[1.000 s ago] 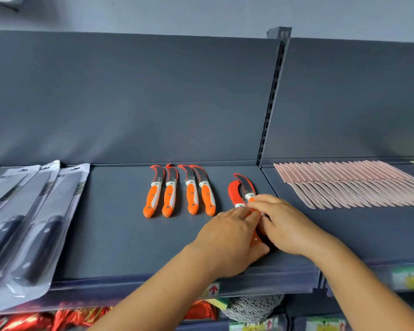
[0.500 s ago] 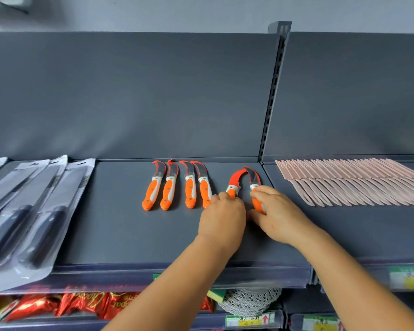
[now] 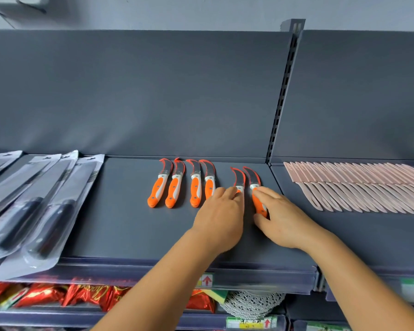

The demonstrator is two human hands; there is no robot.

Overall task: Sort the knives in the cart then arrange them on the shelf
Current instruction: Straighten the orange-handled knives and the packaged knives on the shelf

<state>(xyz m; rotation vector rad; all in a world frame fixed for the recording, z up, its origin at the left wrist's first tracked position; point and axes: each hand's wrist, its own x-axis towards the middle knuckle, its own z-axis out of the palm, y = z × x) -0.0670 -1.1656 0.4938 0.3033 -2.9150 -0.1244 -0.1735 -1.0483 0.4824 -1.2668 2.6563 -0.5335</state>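
Both hands have slid the last two orange-handled curved knives (image 3: 245, 185) back toward the dark grey shelf's (image 3: 120, 225) rear edge beside four already-aligned ones (image 3: 181, 183), left hand (image 3: 221, 218) flat on one handle, right hand (image 3: 280, 218) pinching the other; straightening remains.

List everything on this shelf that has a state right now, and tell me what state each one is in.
Four orange knives: lying flat in a row, untouched.
Fifth orange knife: flat, handle under the left hand.
Sixth orange knife: flat, handle gripped by the right hand.
Packaged black-handled knives: sealed, overlapping at the left.
Pink knives: fanned in an overlapping row.
Shelf: partly stocked.
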